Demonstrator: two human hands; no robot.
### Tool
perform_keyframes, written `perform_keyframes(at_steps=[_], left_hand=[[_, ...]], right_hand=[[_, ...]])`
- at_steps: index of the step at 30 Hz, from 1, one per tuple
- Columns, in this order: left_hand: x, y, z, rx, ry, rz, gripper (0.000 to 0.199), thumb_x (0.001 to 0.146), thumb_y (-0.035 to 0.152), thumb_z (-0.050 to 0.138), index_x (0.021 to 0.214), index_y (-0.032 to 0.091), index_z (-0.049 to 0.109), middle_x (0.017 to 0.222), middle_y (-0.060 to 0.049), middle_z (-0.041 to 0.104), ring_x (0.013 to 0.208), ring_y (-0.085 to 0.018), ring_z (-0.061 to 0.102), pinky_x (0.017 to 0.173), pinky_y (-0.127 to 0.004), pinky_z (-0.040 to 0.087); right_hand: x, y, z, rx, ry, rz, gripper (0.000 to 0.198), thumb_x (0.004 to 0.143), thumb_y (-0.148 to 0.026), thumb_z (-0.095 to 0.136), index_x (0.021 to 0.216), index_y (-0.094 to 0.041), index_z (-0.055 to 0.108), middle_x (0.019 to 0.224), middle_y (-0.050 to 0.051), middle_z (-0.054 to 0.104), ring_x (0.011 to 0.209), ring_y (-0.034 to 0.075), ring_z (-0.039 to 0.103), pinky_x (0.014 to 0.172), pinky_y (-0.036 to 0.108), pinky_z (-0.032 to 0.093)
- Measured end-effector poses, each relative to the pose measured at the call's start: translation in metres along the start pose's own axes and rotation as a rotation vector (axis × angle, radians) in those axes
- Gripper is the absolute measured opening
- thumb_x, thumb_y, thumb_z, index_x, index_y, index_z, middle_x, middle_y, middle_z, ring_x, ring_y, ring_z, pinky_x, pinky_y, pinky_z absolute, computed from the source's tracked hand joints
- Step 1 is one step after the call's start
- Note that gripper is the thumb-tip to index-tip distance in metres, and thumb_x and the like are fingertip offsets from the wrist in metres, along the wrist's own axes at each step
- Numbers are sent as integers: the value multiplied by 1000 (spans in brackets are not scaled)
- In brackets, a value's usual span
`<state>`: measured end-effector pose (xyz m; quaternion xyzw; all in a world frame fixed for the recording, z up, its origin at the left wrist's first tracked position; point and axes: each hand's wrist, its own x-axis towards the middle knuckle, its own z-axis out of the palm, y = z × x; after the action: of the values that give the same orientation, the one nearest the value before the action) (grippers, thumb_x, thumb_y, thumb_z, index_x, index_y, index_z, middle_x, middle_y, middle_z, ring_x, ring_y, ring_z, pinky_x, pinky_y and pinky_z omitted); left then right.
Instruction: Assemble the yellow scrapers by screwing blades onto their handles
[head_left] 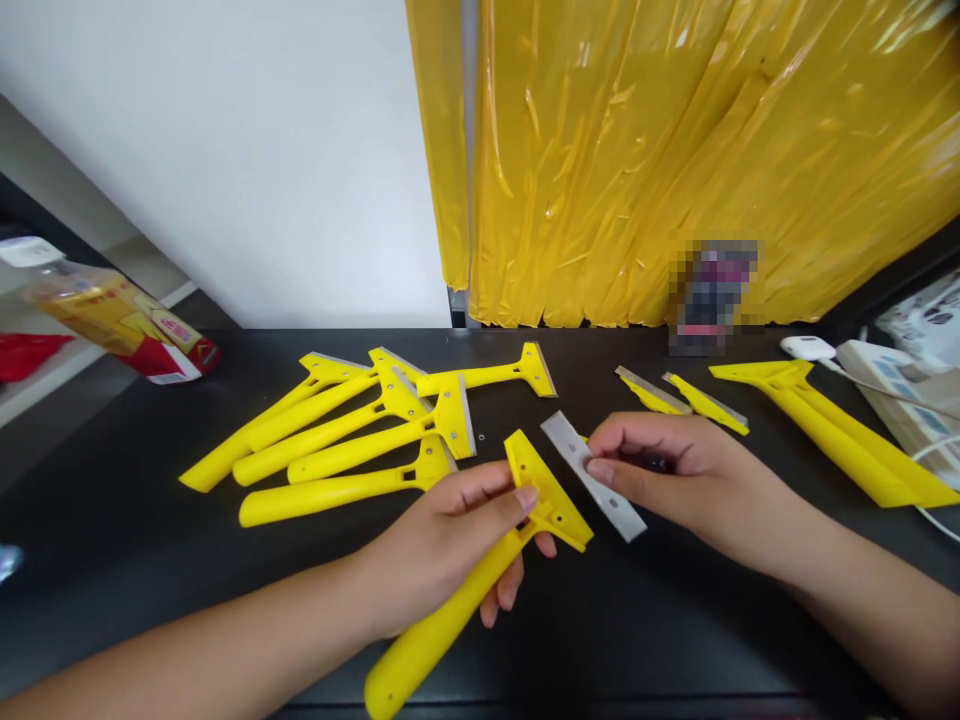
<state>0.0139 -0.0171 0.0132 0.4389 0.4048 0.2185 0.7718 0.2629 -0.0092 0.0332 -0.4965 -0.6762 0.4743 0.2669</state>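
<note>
I had blade (592,484) near scraper (484,583)
Left hand (450,515) gripped scraper; right of it, right hand (671,465) pinched blade

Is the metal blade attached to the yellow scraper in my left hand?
No, your right hand holds the metal blade apart from the scraper head.

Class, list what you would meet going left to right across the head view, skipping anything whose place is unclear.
White-capped clear plastic bottle → yellow T-shaped plastic handle in the left hand → flat grey metal blade in the right hand → unheld yellow plastic handle.
</note>
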Motion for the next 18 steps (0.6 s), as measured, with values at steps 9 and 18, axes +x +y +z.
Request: perform_keyframes(at_steps=[9, 18], left_hand=[[1, -2, 0, -28, -38, -15, 26, 102, 45, 64, 106, 19, 67, 65, 3, 66, 42, -8, 56, 40, -16, 45], [4, -5, -3, 41, -102, -29, 27, 104, 48, 61, 106, 21, 65, 59, 5, 63, 41, -8, 53, 39, -13, 43]], right_hand=[[2, 5, 14, 43, -97, -7, 23, 100, -42, 67, 89, -22, 70, 76, -4, 58, 71, 12, 48, 64, 24, 39], [1, 8, 22, 1, -93, -12, 20, 100, -39, 66, 88, -23, 68, 75, -5, 56, 69, 12, 49, 62, 25, 38]])
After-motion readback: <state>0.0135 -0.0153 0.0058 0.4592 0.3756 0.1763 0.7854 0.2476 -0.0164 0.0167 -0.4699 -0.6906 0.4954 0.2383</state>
